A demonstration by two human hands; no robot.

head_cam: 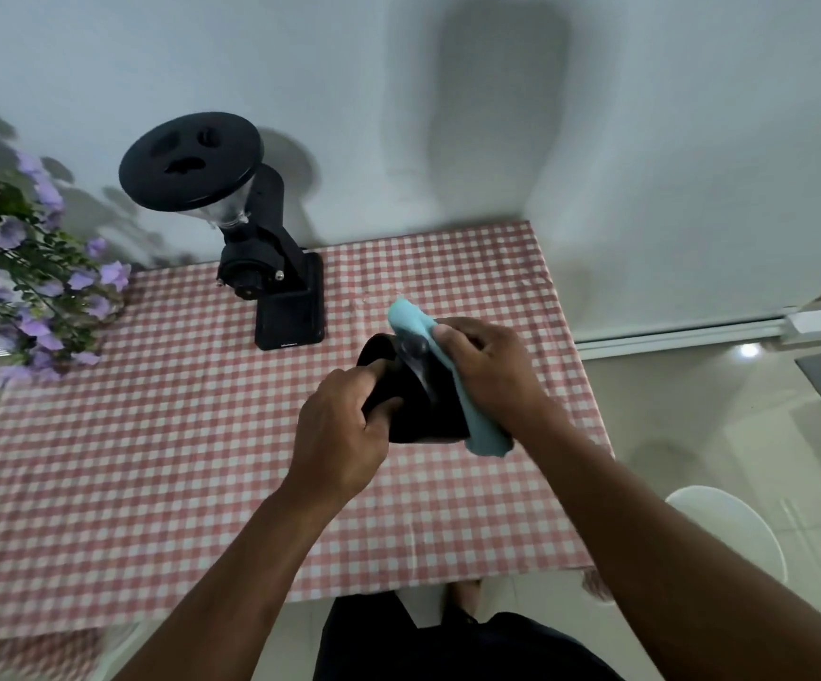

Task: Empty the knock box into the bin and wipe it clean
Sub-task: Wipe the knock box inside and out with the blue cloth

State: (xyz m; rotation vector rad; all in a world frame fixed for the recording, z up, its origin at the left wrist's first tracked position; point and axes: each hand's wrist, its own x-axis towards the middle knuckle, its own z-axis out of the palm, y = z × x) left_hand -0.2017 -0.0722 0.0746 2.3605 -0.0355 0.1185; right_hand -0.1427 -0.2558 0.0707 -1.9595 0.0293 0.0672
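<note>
Seen from above, just right of the frame's centre, a person holds a black knock box (pixel 418 400) above a table (pixel 153 459) covered in a red-and-white checked cloth. The left hand (pixel 344 430) is curled closed around the box's near-left wall, thumb over the rim. The right hand (pixel 492 371) is closed on a light blue cloth (pixel 482 430), pressing it against the box's right side and rim. The bin is not in view. A black coffee grinder (pixel 261 248) stands in the upper left, with purple flowers (pixel 30 287) at the far left edge. The box is tilted and held mostly by one hand, so a hard wipe could twist it loose. Any leftover grounds could then spill onto the table.
</note>
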